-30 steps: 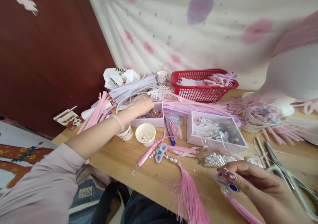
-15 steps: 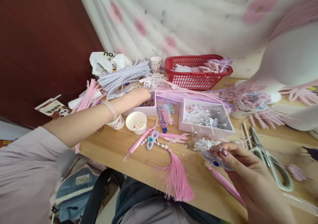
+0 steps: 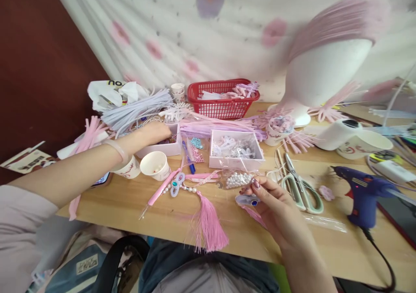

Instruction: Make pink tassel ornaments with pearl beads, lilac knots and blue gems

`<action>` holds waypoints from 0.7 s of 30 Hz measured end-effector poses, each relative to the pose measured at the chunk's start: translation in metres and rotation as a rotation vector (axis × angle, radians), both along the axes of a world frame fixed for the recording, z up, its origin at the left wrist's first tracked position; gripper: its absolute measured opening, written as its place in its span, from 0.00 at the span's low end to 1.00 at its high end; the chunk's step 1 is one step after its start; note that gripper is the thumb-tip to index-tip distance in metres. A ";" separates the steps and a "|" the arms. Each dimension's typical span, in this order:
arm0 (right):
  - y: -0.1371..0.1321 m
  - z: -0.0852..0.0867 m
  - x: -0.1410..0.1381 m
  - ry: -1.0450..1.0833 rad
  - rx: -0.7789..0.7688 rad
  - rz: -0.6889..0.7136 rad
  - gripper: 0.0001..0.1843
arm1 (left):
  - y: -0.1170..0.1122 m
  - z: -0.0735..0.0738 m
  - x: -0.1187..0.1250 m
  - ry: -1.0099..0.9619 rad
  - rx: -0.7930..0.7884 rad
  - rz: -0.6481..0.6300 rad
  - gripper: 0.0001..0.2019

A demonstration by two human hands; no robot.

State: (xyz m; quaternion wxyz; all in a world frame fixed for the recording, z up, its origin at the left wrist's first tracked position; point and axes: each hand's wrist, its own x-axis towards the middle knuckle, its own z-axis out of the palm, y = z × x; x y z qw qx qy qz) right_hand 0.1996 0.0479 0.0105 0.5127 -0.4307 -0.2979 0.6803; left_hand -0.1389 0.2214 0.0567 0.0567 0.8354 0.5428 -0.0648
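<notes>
My left hand (image 3: 157, 132) reaches into a small white box (image 3: 177, 148) of coloured beads; its fingertips are hidden behind the hand itself. Closed fingers of my right hand (image 3: 269, 195) pinch at a pale lilac ornament with a dark blue gem (image 3: 247, 200), above the table. A pink tassel (image 3: 255, 215) trails from it, partly behind the hand. Near the table's front lies a matching ornament with a teal gem (image 3: 177, 184), pearls and a full pink tassel (image 3: 209, 226). A bag of white pearls (image 3: 238, 180) rests just beyond my right fingertips.
Paper cups, including one with beads (image 3: 155, 165), stand beside my left forearm. A white box of wrapped pieces (image 3: 236, 150) and a red basket (image 3: 224, 109) sit farther back. To the right are scissors (image 3: 302, 189), a blue glue gun (image 3: 360, 193) and a white mannequin head (image 3: 325, 67).
The view has turned to the right, bringing the glue gun fully into sight. My left hand remains at the bead box, and my right hand still holds the blue-gem ornament.
</notes>
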 end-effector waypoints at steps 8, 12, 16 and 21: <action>-0.003 -0.001 0.001 0.138 -0.065 -0.006 0.14 | -0.007 0.006 0.003 0.150 -0.006 0.027 0.09; -0.003 -0.004 0.002 0.105 -0.063 0.009 0.15 | -0.007 0.008 0.003 0.094 0.049 0.087 0.07; -0.006 -0.004 0.003 0.110 -0.075 -0.038 0.13 | -0.013 0.026 0.008 -0.074 0.135 0.172 0.02; -0.006 -0.009 0.003 0.128 -0.061 -0.053 0.15 | -0.070 0.066 0.020 -0.451 0.337 0.378 0.11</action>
